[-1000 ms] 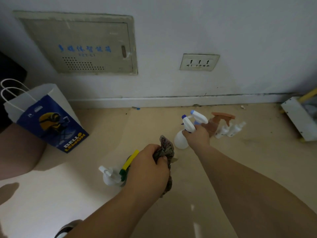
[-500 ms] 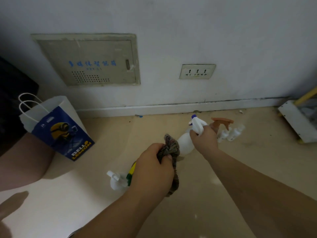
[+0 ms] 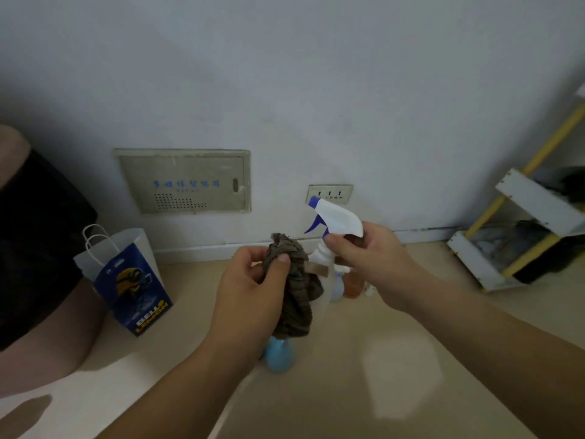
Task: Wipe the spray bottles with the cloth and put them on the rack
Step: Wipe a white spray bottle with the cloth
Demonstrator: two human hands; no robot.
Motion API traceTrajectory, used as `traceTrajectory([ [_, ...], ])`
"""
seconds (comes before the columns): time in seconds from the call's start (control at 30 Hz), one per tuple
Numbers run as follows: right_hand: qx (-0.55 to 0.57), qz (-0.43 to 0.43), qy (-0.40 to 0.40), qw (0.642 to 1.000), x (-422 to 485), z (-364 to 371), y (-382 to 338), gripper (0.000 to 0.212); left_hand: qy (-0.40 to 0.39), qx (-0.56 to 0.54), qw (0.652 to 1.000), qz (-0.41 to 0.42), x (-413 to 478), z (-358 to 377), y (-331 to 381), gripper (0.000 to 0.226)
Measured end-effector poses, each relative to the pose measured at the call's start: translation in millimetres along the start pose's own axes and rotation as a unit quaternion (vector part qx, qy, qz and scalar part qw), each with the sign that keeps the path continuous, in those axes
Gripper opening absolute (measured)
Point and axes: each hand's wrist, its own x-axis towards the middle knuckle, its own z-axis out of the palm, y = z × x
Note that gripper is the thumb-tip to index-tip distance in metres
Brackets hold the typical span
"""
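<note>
Raised since half a second ago, the white spray bottle (image 3: 340, 218) now hangs higher, in front of the wall, with the cloth (image 3: 296, 299) brought up against its left side. Nearest on the pale floor (image 3: 395, 369), a pale blue bottle (image 3: 278, 358) lies partly hidden under the cloth. Above it, the left hand (image 3: 253, 289) grips the bunched brown cloth, fingers and thumb curled round its top. Just right of it, the right hand (image 3: 373, 264) holds the spray bottle upright, fingers and thumb closed round the neck under the trigger head; the blue nozzle points left. The cloth touches the bottle's body. Behind the bottle, an orange-brown bottle (image 3: 353, 285) stands on the floor, mostly covered. Farther left, a white and blue paper bag (image 3: 126, 280) stands near the skirting. At far right is the rack (image 3: 531, 198), white shelves on yellow posts, well apart from the held bottle; its contents are dark and blurred. On the wall sit a grey panel (image 3: 183, 182) and a socket (image 3: 329, 193).
</note>
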Motion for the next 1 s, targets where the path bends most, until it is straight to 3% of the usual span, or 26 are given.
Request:
traceTrajectory([
  [0.1, 0.129, 0.028, -0.018, 0.991, -44, 15, -22, 0.008, 0.02, -0.029, 0.999, 0.018, -18, -9, 15, 0.007],
  [0.17, 0.153, 0.036, -0.021, 0.987, -66, 23, -27, 0.016, 0.018, -0.034, 0.999, 0.013, -28, -14, 21, 0.009],
  [0.43, 0.095, 0.021, -0.001, 0.995, -107, 30, -26, 0.014, -0.03, -0.012, 0.999, -0.018, -43, -21, 14, 0.012],
  [0.67, -0.007, -0.015, -0.023, 1.0, -95, 24, -14, 0.012, -0.012, 0.023, 0.999, -0.027, -28, -13, 0, 0.01],
  [1.0, 0.064, 0.095, -0.07, 0.991, -64, 28, 14, 0.024, 0.024, 0.059, 0.997, -0.042, -6, -9, -18, 0.013],
])
